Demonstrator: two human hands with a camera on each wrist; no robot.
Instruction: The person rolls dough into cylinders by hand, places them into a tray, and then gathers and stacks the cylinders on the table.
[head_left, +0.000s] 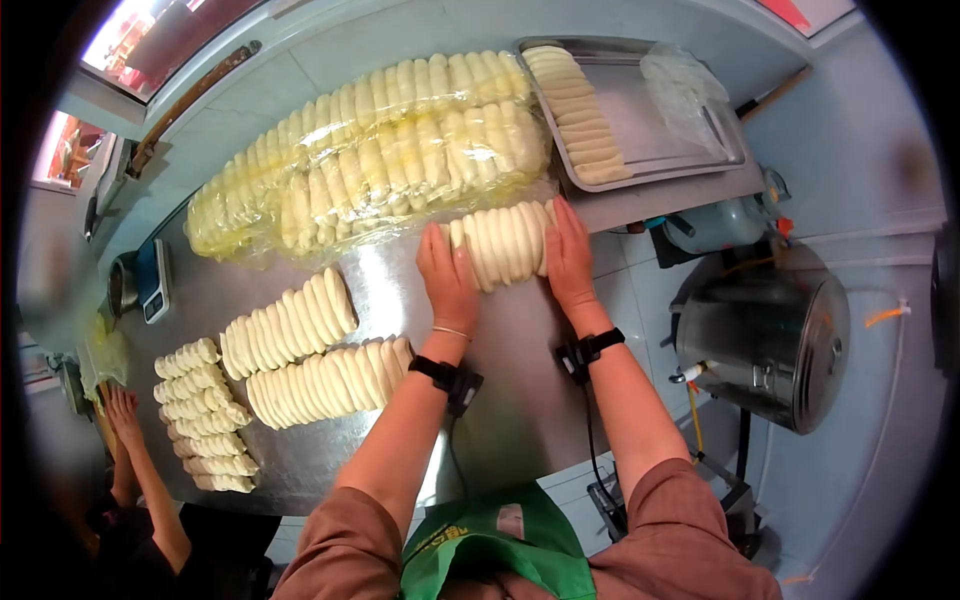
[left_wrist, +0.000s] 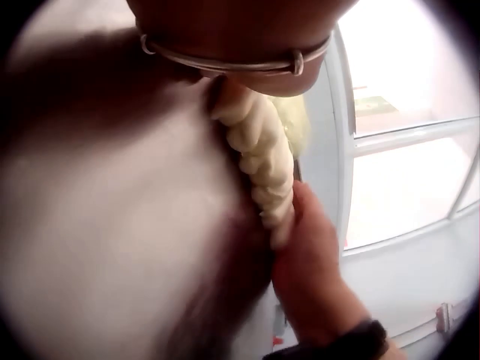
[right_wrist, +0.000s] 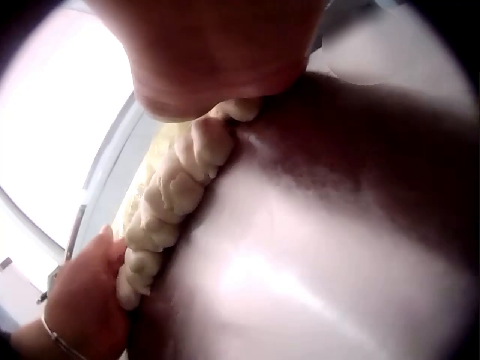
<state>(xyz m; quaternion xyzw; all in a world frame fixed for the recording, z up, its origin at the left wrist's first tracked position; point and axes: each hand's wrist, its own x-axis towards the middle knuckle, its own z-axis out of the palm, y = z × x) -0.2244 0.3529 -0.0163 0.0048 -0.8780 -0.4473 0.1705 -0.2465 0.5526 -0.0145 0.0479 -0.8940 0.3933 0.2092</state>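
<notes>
We stand at a steel tabletop [head_left: 400, 290] that runs from a window sill at the far side to its near edge just in front of our apron. Our left hand [head_left: 447, 278] and right hand [head_left: 568, 255] press flat against the two ends of a short row of dough pieces [head_left: 502, 243], fingers straight and together, squeezing the row between the palms. The row lies near the tabletop's right edge, just beside a big plastic-wrapped stack of dough [head_left: 370, 155] behind it and touching or nearly touching its film. A metal tray [head_left: 690, 150] with one more row of pieces sits to the right of the stack, at the corner. Bare steel lies open between our forearms and toward the near edge. To the left, two longer dough rows [head_left: 300, 355] lie side by side, and further left smaller pieces [head_left: 205, 415] are stacked near another person's hand [head_left: 122, 410]. A steel pot [head_left: 770, 340] stands below the right edge.
</notes>
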